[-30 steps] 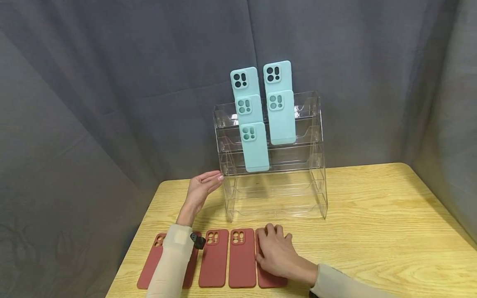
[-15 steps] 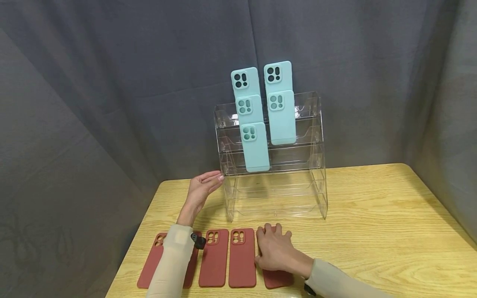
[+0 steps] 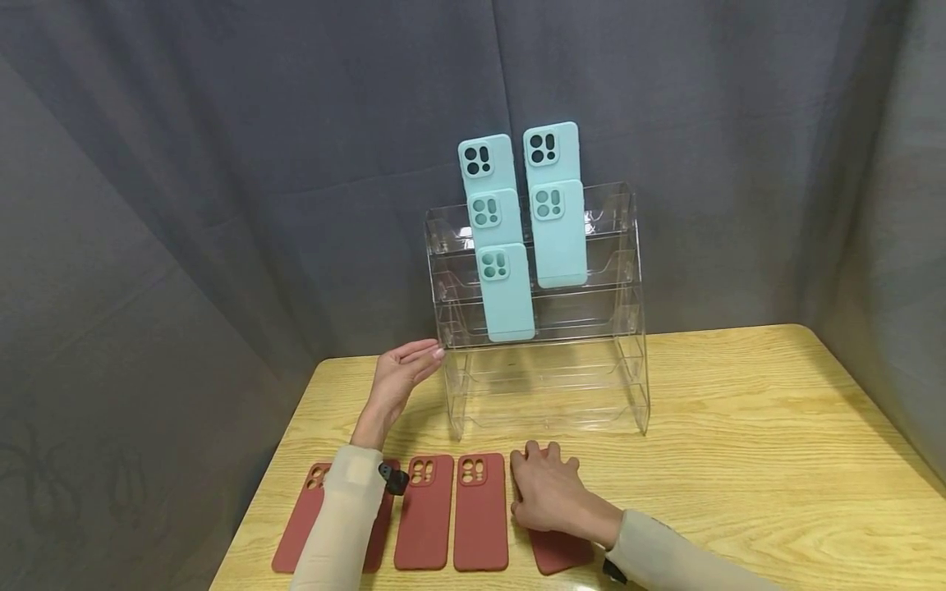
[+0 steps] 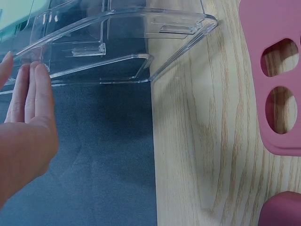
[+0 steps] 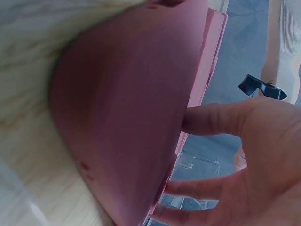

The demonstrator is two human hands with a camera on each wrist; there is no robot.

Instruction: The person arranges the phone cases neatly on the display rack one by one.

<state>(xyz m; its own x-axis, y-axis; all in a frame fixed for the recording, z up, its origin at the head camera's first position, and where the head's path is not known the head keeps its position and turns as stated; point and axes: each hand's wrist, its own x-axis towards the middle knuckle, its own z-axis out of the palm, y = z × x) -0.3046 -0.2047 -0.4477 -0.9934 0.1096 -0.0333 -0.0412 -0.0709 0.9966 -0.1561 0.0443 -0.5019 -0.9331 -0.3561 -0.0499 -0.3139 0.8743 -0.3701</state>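
My right hand (image 3: 550,490) grips a red phone case (image 3: 559,552), its thumb on one long edge and its fingers over the far end. Close up in the right wrist view, thumb and fingertips touch that case (image 5: 131,103) along its edge; its camera end is mostly hidden under the hand. My left hand (image 3: 394,382) touches the left side of a clear tiered display rack (image 3: 569,340), fingers straight. The left wrist view shows those fingers along the rack (image 4: 103,16), thumb held apart. Several mint phone cases (image 3: 507,295) stand in the rack's upper tiers, in two columns.
Left of the held case, more red phone cases (image 3: 481,517) lie in a row on the wooden table (image 3: 739,443). My left sleeve (image 3: 336,517) covers part of the leftmost ones. A grey curtain (image 3: 296,164) hangs behind and at both sides.
My right hand has shifted slightly right with the red phone case, which now lies at a slant and farther from its neighbour. The left hand and rack have stayed put.
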